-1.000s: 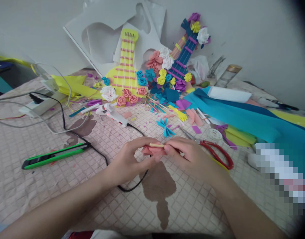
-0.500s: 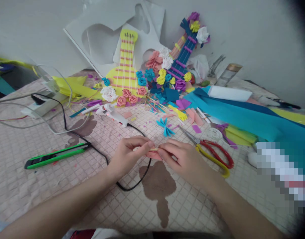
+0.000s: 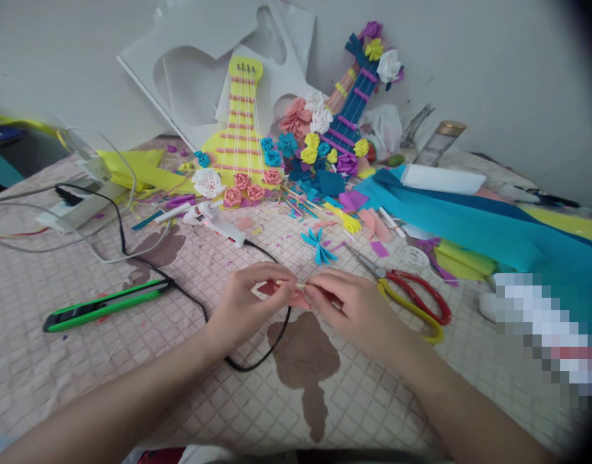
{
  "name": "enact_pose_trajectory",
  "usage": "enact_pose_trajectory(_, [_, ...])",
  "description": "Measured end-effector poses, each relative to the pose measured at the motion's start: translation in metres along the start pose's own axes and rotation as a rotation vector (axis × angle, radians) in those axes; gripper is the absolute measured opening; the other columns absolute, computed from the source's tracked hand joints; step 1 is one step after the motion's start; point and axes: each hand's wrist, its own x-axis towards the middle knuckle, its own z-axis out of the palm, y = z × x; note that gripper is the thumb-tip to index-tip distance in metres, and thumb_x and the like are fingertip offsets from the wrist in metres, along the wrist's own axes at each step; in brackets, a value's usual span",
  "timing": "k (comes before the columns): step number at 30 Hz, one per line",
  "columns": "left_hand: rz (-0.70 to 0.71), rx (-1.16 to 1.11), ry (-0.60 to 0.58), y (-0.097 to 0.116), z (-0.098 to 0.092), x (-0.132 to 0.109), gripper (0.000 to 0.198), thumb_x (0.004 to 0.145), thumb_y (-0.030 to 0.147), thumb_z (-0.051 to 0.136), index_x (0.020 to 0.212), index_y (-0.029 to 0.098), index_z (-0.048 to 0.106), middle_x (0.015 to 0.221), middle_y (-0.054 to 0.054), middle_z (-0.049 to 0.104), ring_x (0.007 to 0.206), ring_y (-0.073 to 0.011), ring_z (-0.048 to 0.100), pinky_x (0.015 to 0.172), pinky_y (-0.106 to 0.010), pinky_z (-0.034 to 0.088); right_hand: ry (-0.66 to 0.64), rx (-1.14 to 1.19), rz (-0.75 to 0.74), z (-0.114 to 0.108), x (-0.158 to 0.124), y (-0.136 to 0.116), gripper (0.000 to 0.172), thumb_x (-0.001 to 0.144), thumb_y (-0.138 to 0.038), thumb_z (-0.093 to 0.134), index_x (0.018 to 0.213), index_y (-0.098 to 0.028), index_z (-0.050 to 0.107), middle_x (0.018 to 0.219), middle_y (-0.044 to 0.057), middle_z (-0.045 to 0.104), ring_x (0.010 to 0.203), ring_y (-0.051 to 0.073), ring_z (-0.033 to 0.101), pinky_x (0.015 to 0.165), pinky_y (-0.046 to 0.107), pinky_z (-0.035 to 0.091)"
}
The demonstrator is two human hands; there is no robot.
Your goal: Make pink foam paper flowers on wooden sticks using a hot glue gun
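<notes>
Close together over the table, my left hand (image 3: 247,303) and my right hand (image 3: 349,306) pinch a thin pale stick (image 3: 300,285) between thumbs and fingers. A small piece of pink paper (image 3: 303,300) is held along with it, partly hidden by the fingers. Behind my hands lies a blue folded-paper flower (image 3: 319,247). A white glue gun (image 3: 221,227) rests beyond my left hand, its black cord running under that hand. To the right of my right hand are scissors (image 3: 414,299) with one red and one yellow handle.
A green box cutter (image 3: 107,306) lies at left, near a power strip (image 3: 83,206) with loose cables. Decorated yellow (image 3: 242,129) and blue (image 3: 351,116) paper guitars lean at the back among paper scraps. Blue paper sheets (image 3: 470,225) spread at right.
My left fingers have shifted along the stick, and more of its left end shows. The pink paper has turned a little between the hands. The view has slid slightly.
</notes>
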Motion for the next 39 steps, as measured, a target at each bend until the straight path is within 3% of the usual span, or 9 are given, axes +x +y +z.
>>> enact_pose_trajectory(8, [0.23, 0.16, -0.078, 0.002, -0.001, -0.001, 0.013, 0.085, 0.021, 0.055, 0.083, 0.018, 0.067, 0.083, -0.005, 0.069, 0.079, -0.016, 0.06, 0.066, -0.026, 0.049, -0.001, 0.053, 0.113, -0.001, 0.001, 0.0, 0.03, 0.088, -0.04, 0.047, 0.071, -0.018, 0.06, 0.066, -0.001, 0.056, 0.061, 0.011, 0.047, 0.055, 0.024, 0.032])
enact_pose_trajectory(14, [0.27, 0.175, -0.107, 0.002, -0.003, -0.002, 0.011, 0.084, 0.019, 0.056, 0.09, 0.017, 0.065, 0.088, -0.005, 0.069, 0.081, -0.015, 0.059, 0.073, -0.029, 0.049, -0.003, 0.03, 0.137, -0.002, 0.001, 0.0, 0.041, 0.087, -0.043, 0.047, 0.057, -0.017, 0.054, 0.055, -0.002, 0.048, 0.054, 0.009, 0.043, 0.051, 0.024, 0.028])
enact_pose_trajectory(20, [0.293, 0.191, -0.07, -0.001, -0.004, -0.003, 0.019, 0.083, 0.02, 0.058, 0.101, 0.018, 0.063, 0.097, -0.007, 0.067, 0.091, -0.0178, 0.058, 0.082, -0.033, 0.047, 0.125, -0.055, 0.165, -0.002, 0.001, 0.0, 0.041, 0.083, -0.043, 0.053, 0.051, -0.017, 0.048, 0.052, -0.003, 0.042, 0.051, 0.008, 0.038, 0.048, 0.024, 0.025])
enact_pose_trajectory(27, [0.36, 0.27, 0.077, -0.002, -0.01, 0.0, 0.008, 0.081, 0.018, 0.059, 0.087, 0.019, 0.065, 0.083, -0.005, 0.063, 0.082, -0.0171, 0.057, 0.074, -0.032, 0.046, 0.166, -0.092, 0.163, -0.004, 0.002, -0.002, 0.043, 0.082, -0.044, 0.053, 0.049, -0.016, 0.047, 0.05, -0.003, 0.043, 0.049, 0.008, 0.038, 0.048, 0.024, 0.026])
enact_pose_trajectory(39, [0.436, 0.444, 0.0, 0.0, -0.011, 0.003, 0.01, 0.086, 0.017, 0.052, 0.077, 0.016, 0.057, 0.077, -0.003, 0.061, 0.077, -0.0157, 0.053, 0.072, -0.031, 0.043, 0.209, -0.277, 0.116, 0.002, 0.0, 0.001, 0.041, 0.081, -0.046, 0.054, 0.052, -0.018, 0.057, 0.051, -0.002, 0.049, 0.048, 0.008, 0.041, 0.048, 0.025, 0.023])
